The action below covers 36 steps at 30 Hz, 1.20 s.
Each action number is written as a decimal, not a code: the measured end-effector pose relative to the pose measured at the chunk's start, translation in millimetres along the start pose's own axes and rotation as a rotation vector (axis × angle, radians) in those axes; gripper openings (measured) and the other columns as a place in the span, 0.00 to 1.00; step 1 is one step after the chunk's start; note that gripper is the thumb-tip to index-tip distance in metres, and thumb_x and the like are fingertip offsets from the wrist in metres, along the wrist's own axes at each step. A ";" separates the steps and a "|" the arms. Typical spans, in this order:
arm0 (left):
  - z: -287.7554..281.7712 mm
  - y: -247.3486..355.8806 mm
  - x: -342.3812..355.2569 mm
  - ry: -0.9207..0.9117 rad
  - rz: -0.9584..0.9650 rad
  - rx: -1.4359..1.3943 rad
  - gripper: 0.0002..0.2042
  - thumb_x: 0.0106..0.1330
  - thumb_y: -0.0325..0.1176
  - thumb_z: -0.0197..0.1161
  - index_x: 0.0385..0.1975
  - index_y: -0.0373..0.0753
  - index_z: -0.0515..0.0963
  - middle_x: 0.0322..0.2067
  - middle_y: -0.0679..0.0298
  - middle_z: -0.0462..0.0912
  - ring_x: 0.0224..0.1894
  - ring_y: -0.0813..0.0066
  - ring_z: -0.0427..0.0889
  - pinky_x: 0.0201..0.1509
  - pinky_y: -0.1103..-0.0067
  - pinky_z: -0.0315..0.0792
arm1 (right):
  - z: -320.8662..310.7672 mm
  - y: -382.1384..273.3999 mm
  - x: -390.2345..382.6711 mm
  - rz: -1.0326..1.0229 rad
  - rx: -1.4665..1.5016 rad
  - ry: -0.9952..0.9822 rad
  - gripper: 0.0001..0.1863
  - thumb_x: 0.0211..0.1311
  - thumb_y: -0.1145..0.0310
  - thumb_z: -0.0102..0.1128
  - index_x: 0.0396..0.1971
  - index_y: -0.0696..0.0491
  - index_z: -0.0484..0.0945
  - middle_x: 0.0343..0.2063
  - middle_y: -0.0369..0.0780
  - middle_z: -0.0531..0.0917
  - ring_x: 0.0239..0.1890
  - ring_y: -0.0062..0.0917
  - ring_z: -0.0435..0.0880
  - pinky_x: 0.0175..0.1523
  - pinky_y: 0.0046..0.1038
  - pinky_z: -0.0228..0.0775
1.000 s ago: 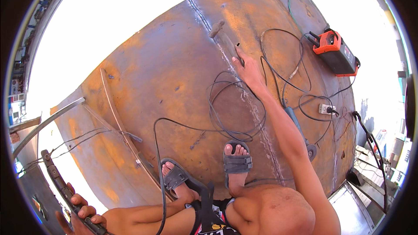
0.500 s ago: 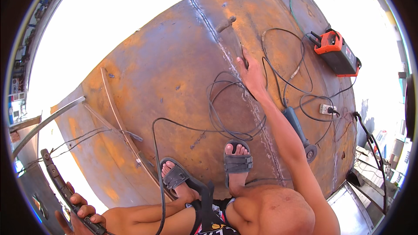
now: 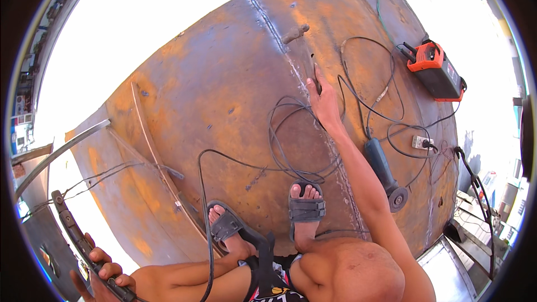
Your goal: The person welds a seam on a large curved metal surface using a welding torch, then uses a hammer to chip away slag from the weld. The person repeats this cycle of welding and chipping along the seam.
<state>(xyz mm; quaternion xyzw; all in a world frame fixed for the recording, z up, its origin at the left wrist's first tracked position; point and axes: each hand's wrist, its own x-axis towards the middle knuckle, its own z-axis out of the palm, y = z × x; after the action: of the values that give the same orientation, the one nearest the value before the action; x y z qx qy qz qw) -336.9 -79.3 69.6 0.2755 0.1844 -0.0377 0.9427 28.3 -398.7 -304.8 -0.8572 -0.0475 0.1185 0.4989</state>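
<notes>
My right hand [image 3: 326, 105] is closed round the handle of a hammer [image 3: 295, 34]. Its metal head lies beside a long weld seam [image 3: 267, 19] on the rusty curved steel plate [image 3: 184, 95]; whether it touches the plate I cannot tell. At the lower left my left hand [image 3: 109, 269] grips what looks like a black welding electrode holder [image 3: 71, 222], raised and tilted. A black cable [image 3: 202, 201] runs near that hand up over the plate and coils between the seam and my feet.
Right of my forearm lies a blue angle grinder [image 3: 380, 162] with a disc. An orange-and-black welding machine [image 3: 436, 70] stands at the far right, near a white socket block [image 3: 422, 142] and looping cables. A thin metal strip [image 3: 151, 142] and a bent bar [image 3: 61, 154] are on the left.
My right hand and the hammer have shifted slightly right and nearer, partly because the whole view moved a little. My left hand keeps its hold in the same place.
</notes>
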 end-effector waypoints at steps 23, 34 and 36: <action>53.9 -41.4 24.8 0.417 0.261 -0.240 0.32 0.70 0.40 0.60 0.70 0.34 0.59 0.56 0.55 0.71 0.53 0.63 0.74 0.58 0.65 0.67 | -20.2 3.0 32.8 0.151 -0.025 -0.180 0.28 0.76 0.61 0.55 0.69 0.61 0.69 0.56 0.59 0.82 0.56 0.44 0.85 0.60 0.36 0.74; 46.0 -34.0 19.0 0.475 0.240 -0.231 0.32 0.70 0.42 0.60 0.69 0.35 0.58 0.54 0.55 0.70 0.52 0.63 0.73 0.57 0.64 0.66 | 26.7 -6.8 100.9 -0.121 0.042 0.057 0.26 0.76 0.65 0.53 0.68 0.63 0.70 0.54 0.61 0.81 0.59 0.53 0.81 0.63 0.42 0.73; 39.7 -29.6 15.3 0.459 0.208 -0.204 0.31 0.70 0.42 0.60 0.69 0.35 0.58 0.55 0.55 0.70 0.52 0.63 0.73 0.57 0.64 0.65 | 30.9 -28.3 103.0 -0.105 0.134 0.116 0.27 0.75 0.64 0.53 0.67 0.64 0.70 0.56 0.61 0.80 0.62 0.53 0.80 0.65 0.42 0.71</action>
<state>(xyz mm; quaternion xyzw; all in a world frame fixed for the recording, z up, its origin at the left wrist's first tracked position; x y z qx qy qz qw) -314.8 -125.0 80.0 0.1978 0.3668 0.1413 0.8980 121.2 -337.9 -311.0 -0.8236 -0.0552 0.0454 0.5626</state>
